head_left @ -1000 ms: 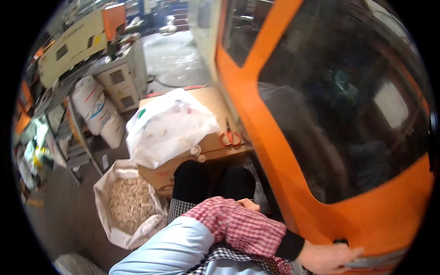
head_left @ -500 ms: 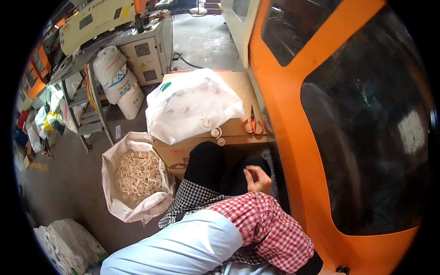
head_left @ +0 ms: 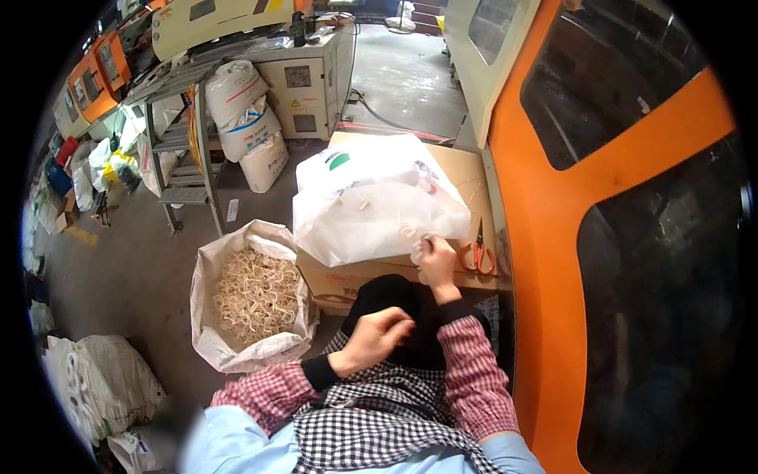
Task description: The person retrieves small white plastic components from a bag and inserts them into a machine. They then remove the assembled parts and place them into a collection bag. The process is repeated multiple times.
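Observation:
My right hand [head_left: 439, 261] is at the near right edge of a white plastic bag [head_left: 371, 229], its fingers closed on a small cream plastic piece [head_left: 416, 256]. The bag lies on a cardboard box [head_left: 335, 286]; a few small cream pieces lie on it. Over my lap, my left hand [head_left: 374, 340] is closed, fingers curled inward; whatever they may hold is hidden. Beside the right hand, orange-handled scissors [head_left: 478, 257] rest on the box, tips pointing away from me.
An open woven sack [head_left: 207, 316] full of curled cream plastic pieces [head_left: 257, 296] stands left of the box. An orange machine [head_left: 545, 316] walls off the right side. Farther left are a metal step stand [head_left: 185, 193] and stacked white sacks [head_left: 245, 118]. More sacks [head_left: 103, 379] sit at lower left.
My right hand has come from the lower right up to the bag's edge and closed on a piece. My left hand has drawn back leftward over my lap. The view has swung.

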A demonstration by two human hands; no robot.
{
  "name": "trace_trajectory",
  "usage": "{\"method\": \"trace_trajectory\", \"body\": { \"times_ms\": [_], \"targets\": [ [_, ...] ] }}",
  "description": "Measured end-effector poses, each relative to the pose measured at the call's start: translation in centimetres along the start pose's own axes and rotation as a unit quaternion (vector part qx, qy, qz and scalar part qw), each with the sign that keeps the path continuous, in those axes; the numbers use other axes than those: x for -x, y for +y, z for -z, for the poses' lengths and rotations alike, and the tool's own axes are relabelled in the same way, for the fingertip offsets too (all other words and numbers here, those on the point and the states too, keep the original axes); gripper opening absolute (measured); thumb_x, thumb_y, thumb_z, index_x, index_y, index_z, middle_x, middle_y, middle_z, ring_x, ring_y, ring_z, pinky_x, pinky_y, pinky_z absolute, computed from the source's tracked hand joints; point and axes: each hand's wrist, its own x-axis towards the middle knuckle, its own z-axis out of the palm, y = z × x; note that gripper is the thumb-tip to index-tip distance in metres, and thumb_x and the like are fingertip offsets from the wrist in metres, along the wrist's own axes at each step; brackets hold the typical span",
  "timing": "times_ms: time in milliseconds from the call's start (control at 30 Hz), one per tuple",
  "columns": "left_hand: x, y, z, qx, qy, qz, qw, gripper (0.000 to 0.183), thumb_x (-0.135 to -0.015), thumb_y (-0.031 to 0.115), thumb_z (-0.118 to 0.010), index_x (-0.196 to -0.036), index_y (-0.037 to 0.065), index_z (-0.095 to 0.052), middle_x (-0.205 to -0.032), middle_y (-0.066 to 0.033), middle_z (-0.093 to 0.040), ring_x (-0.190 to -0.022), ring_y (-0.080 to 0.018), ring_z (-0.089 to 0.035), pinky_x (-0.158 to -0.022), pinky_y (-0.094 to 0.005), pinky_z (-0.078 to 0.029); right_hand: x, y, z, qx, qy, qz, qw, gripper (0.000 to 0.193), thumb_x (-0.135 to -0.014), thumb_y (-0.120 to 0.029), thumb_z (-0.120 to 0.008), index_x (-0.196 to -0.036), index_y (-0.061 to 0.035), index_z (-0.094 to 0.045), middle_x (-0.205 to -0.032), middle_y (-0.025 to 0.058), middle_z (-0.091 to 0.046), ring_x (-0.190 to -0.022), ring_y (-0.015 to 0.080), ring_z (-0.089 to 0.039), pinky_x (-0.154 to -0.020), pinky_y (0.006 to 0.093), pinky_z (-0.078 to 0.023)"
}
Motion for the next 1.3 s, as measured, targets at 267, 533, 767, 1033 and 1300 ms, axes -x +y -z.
{"method": "trace_trajectory", "body": {
  "times_ms": [267, 533, 767, 1033, 1300],
  "targets": [
    [-2.3, -0.8, 4.4, 0.267, -0.066, 0.050, 0.960, 0.033, -0.094, 0.015, -0.048, -0.125, 0.004, -0.045, -0.086, -0.0005, -0.055, -0.064, -0.0066, -0.052, -0.056, -0.0196, -0.043, 5.3, -8.3, 5.4, -0.642, -0.161, -0.347, 0.664, 0.019, -0.093, -0.012, -0.048, -0.100, 0.0034, -0.056, -0.088, 0.0105, -0.063, -0.079, 0.0163, -0.062, -0.071, 0.0274, -0.050],
    [0.4, -0.6, 5.1, 0.247, 0.092, 0.046, 0.964, 0.019, -0.089, 0.007, -0.055, -0.106, -0.002, -0.053, -0.084, -0.0104, -0.061, -0.065, -0.0149, -0.062, -0.057, -0.0227, -0.051, 8.3, -11.5, 8.7, -0.374, -0.289, -0.064, 0.879, 0.053, -0.082, -0.010, -0.064, -0.128, 0.0009, -0.041, -0.116, 0.0155, -0.054, -0.096, 0.0202, -0.058, -0.082, 0.0310, -0.049],
    [1.9, 0.0, 4.4, 0.219, 0.129, 0.000, 0.967, 0.015, -0.090, 0.009, -0.054, -0.101, 0.001, -0.049, -0.085, -0.0105, -0.061, -0.071, -0.0154, -0.062, -0.061, -0.0241, -0.051, 10.0, -11.7, 9.1, -0.254, -0.305, -0.032, 0.917, 0.043, -0.082, -0.010, -0.065, -0.119, 0.0025, -0.048, -0.088, 0.0140, -0.063, -0.077, 0.0209, -0.064, -0.072, 0.0300, -0.052],
    [2.3, -1.3, 4.4, 0.284, 0.159, 0.045, 0.945, 0.017, -0.091, 0.012, -0.054, -0.103, 0.001, -0.049, -0.082, -0.0089, -0.061, -0.057, -0.0142, -0.060, -0.045, -0.0204, -0.048, 9.4, -13.7, 8.6, -0.202, -0.183, 0.008, 0.962, 0.042, -0.076, -0.003, -0.068, -0.115, 0.0009, -0.052, -0.097, 0.0159, -0.060, -0.085, 0.0241, -0.063, -0.077, 0.0296, -0.052],
    [2.9, 0.4, 4.9, 0.215, 0.192, 0.043, 0.957, 0.016, -0.090, 0.005, -0.053, -0.103, -0.005, -0.054, -0.086, -0.0114, -0.063, -0.064, -0.0153, -0.064, -0.054, -0.0227, -0.052, 9.6, -12.7, 7.0, -0.205, -0.246, -0.029, 0.947, 0.013, -0.089, -0.010, -0.054, -0.088, 0.0018, -0.061, -0.070, 0.0131, -0.061, -0.055, 0.0192, -0.061, -0.048, 0.0277, -0.049]
  ]
}}
